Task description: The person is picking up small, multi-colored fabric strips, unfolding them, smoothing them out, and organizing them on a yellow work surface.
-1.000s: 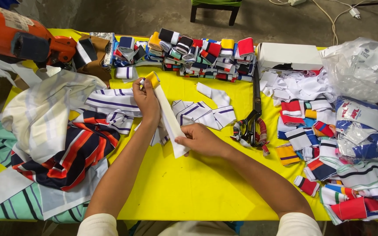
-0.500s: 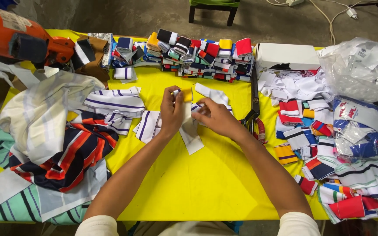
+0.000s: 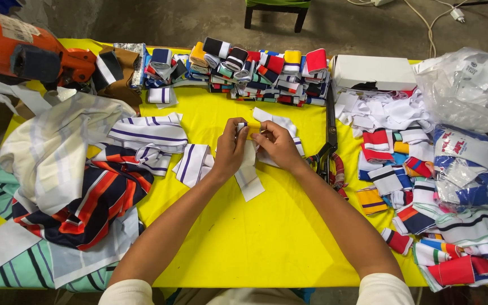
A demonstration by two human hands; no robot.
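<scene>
Both hands meet over the middle of a yellow table [image 3: 244,243]. My left hand [image 3: 231,148] and my right hand [image 3: 272,146] pinch the top end of a white ribbed fabric strip [image 3: 247,178] with faint grey stripes. The strip's lower end trails toward me on the table. A small yellow bit shows between the fingertips. More white strips with purple stripes [image 3: 193,164] lie just left of my left hand.
A row of rolled, multicoloured fabric bands [image 3: 255,70] lines the far edge. Large scissors [image 3: 330,135] lie right of my hands. A white box [image 3: 374,70], clear plastic bags [image 3: 470,85] and loose coloured strips [image 3: 425,214] fill the right. Striped cloth piles [image 3: 74,192] and an orange machine [image 3: 24,51] sit left.
A second ago my hands held the strip stretched out, left hand far, right hand near. They have come together at the strip's top end, and its length has dropped onto the table.
</scene>
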